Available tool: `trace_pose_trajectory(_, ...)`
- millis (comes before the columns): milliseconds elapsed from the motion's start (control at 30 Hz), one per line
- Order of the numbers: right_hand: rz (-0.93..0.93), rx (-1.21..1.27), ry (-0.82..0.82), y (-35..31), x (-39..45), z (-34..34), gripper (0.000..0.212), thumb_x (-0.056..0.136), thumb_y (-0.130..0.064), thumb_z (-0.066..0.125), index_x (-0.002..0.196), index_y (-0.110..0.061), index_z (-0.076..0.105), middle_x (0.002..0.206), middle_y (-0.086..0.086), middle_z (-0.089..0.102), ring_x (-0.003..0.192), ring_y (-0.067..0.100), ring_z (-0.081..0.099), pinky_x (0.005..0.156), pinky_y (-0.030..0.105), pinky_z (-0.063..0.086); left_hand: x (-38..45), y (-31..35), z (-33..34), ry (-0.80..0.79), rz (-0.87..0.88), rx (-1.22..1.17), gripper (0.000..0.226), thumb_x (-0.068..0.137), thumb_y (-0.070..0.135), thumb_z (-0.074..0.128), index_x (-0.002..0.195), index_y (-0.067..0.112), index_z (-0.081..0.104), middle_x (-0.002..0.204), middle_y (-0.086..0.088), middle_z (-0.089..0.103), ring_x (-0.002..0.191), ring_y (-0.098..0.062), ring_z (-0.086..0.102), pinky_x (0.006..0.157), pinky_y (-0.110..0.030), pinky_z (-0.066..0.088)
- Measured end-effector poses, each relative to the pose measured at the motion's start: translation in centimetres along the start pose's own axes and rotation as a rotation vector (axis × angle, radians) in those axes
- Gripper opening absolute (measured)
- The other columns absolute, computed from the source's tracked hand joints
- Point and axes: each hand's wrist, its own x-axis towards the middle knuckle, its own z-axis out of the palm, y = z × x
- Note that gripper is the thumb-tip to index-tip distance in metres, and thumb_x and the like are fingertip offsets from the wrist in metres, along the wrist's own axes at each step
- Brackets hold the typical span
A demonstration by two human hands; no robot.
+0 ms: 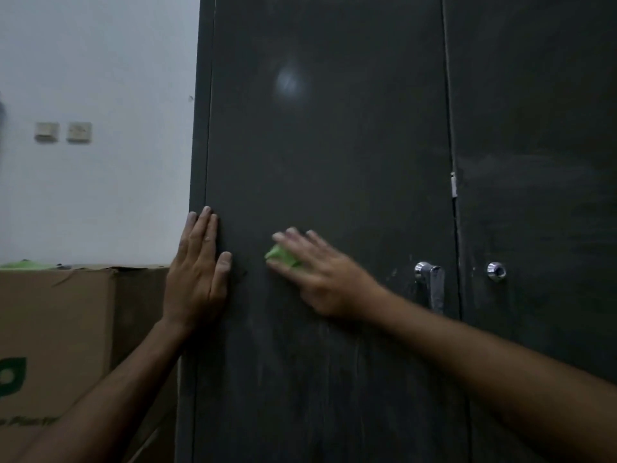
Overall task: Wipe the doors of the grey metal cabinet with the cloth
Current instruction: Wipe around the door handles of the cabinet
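The dark grey metal cabinet fills the view, with its left door (327,135) in front of me and its right door (541,135) beyond the centre seam. My right hand (320,272) presses a green cloth (283,255) flat against the left door at mid height, fingers straight and pointing left; most of the cloth is hidden under the palm. My left hand (200,262) lies flat on the cabinet's left edge, fingers straight and pointing up. Pale streaks mark the door below the hands.
A chrome lever handle (432,282) sits on the left door near the seam, and a chrome lock (496,271) on the right door. A brown cardboard box (56,335) stands left of the cabinet against a white wall with two switches (63,132).
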Motion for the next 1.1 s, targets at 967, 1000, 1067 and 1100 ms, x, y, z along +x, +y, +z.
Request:
trace_pose_trajectory(967,0.931,-0.058,0.112,14.5,-5.3,-4.5,0.076,0.090,-0.011,0.034,0.161,-0.004,0.009,0.159,0.042,-0.008,0.149,0.058,0.000,0.123,0.061,0.014,3.8,13.3,5.6,-0.122,0.292,-0.016,0.071,0.103,0.048,0.039,0.160,0.005,0.037,0.172,-0.011,0.025,0.162,-0.025,0.014,0.132,-0.046,0.010)
trace_pose_trajectory(1000,1.002,-0.021,0.134,16.8,-5.7,-5.3,0.077,0.091,-0.009,0.039,0.161,-0.006,0.008,0.160,0.040,-0.009,0.150,0.056,0.000,0.124,0.059,0.012,4.2,13.7,6.0,-0.128,0.309,-0.020,0.071,0.103,0.049,0.039,0.160,0.005,0.038,0.172,-0.011,0.026,0.162,-0.025,0.015,0.132,-0.046,0.011)
trace_pose_trajectory(1067,1.135,0.045,0.221,18.4,-6.5,-6.3,0.072,0.098,-0.012,0.040,0.162,-0.009,0.007,0.162,0.036,-0.009,0.151,0.053,0.001,0.125,0.057,0.011,5.0,14.6,6.5,-0.143,0.317,-0.023,0.072,0.104,0.051,0.037,0.160,0.007,0.037,0.172,-0.010,0.026,0.162,-0.023,0.014,0.132,-0.046,0.011)
trace_pose_trajectory(1100,1.190,0.052,0.256,17.7,-6.7,-6.1,0.068,0.101,-0.015,0.038,0.162,-0.009,0.008,0.162,0.036,-0.008,0.151,0.052,0.001,0.125,0.056,0.010,5.5,15.0,6.8,-0.147,0.315,-0.019,0.072,0.104,0.052,0.036,0.161,0.007,0.036,0.172,-0.010,0.025,0.162,-0.023,0.013,0.132,-0.045,0.009)
